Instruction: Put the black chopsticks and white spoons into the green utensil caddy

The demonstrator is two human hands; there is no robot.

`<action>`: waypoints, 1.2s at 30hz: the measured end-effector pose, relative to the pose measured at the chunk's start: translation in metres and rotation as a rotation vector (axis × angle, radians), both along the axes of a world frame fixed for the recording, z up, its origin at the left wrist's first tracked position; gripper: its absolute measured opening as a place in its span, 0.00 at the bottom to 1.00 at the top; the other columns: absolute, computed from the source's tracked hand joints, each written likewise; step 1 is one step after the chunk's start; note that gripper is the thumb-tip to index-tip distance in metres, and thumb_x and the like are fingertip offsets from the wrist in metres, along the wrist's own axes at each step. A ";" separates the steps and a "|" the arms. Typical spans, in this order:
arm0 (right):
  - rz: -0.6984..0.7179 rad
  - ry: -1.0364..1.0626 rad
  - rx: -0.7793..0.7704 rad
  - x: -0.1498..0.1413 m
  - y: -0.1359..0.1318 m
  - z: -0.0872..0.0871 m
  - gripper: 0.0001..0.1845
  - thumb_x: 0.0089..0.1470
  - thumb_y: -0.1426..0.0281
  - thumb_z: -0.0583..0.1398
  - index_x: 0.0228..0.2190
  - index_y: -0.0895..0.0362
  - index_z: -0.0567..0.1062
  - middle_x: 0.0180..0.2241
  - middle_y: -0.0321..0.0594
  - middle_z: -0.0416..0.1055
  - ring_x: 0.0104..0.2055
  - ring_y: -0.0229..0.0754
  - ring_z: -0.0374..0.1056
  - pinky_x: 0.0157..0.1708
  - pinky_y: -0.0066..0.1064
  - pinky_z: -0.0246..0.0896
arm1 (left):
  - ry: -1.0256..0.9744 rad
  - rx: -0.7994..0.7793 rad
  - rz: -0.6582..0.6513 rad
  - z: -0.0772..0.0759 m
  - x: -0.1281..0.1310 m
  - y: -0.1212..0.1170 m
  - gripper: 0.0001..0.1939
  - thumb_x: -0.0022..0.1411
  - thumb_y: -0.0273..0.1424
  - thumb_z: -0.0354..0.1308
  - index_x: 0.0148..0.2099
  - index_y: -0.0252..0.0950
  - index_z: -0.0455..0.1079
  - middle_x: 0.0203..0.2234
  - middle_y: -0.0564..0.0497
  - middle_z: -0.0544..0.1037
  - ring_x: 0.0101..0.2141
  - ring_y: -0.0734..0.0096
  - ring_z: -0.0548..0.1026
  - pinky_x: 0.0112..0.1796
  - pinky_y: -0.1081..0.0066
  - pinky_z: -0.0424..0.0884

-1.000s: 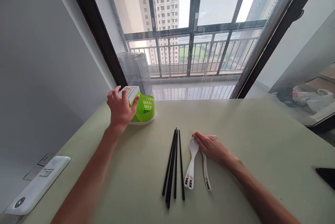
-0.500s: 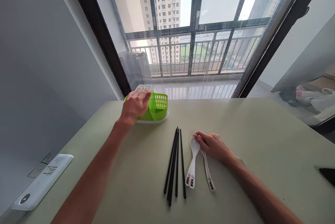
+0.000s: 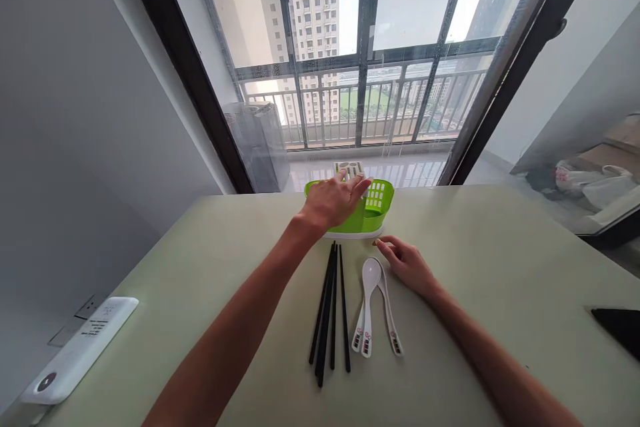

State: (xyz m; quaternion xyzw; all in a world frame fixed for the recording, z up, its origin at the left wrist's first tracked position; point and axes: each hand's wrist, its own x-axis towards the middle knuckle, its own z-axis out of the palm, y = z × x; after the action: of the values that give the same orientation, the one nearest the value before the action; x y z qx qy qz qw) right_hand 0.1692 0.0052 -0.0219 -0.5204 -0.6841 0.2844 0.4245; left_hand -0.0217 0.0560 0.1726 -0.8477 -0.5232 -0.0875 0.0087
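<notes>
Evidently early: your caddy stands upright at the far middle of the table, while the spoons and chopsticks lie loose on its near side.
Your left hand lies over the caddy's top, fingers spread; whether it grips cannot be told. Your right hand is loosely curled near the caddy's right end, apparently holding nothing. Standing the caddy looks done; the loose pieces look unsorted, none visible inside it. Count one caddy, three spoons, and at least four chopsticks, perhaps five where they overlap.
</notes>
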 end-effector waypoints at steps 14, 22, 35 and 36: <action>-0.183 0.149 0.069 -0.001 -0.006 0.010 0.25 0.64 0.51 0.54 0.23 0.55 0.72 0.19 0.31 0.59 0.22 0.36 0.52 0.24 0.29 0.48 | -0.303 -0.081 0.097 -0.107 -0.073 -0.041 0.15 0.75 0.41 0.48 0.44 0.37 0.71 0.31 0.50 0.79 0.29 0.67 0.76 0.31 0.70 0.66; -0.209 0.067 0.081 -0.002 -0.009 0.010 0.23 0.64 0.53 0.55 0.25 0.55 0.73 0.20 0.30 0.62 0.22 0.36 0.54 0.24 0.29 0.50 | -0.055 -0.186 -0.078 -0.141 -0.098 -0.073 0.19 0.72 0.47 0.51 0.35 0.38 0.68 0.33 0.51 0.78 0.31 0.66 0.76 0.33 0.69 0.65; -0.357 -0.151 0.178 -0.007 -0.010 0.003 0.29 0.65 0.61 0.54 0.64 0.53 0.60 0.35 0.37 0.74 0.27 0.40 0.69 0.29 0.33 0.65 | -0.031 -0.157 -0.031 -0.136 -0.112 -0.083 0.05 0.67 0.32 0.54 0.39 0.38 0.68 0.35 0.49 0.78 0.34 0.64 0.77 0.37 0.66 0.68; -0.349 -0.181 0.180 -0.006 -0.009 0.002 0.28 0.65 0.61 0.54 0.64 0.52 0.62 0.35 0.37 0.74 0.27 0.40 0.69 0.30 0.33 0.66 | -0.035 -0.159 -0.015 -0.135 -0.114 -0.084 0.05 0.67 0.33 0.54 0.39 0.38 0.68 0.36 0.49 0.78 0.34 0.64 0.77 0.37 0.66 0.68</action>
State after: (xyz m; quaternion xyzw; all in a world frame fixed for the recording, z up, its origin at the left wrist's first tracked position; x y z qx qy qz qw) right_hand 0.1627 -0.0041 -0.0197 -0.6143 -0.6416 0.0964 0.4491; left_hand -0.1358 -0.0282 0.0379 -0.8479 -0.5223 -0.0607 -0.0684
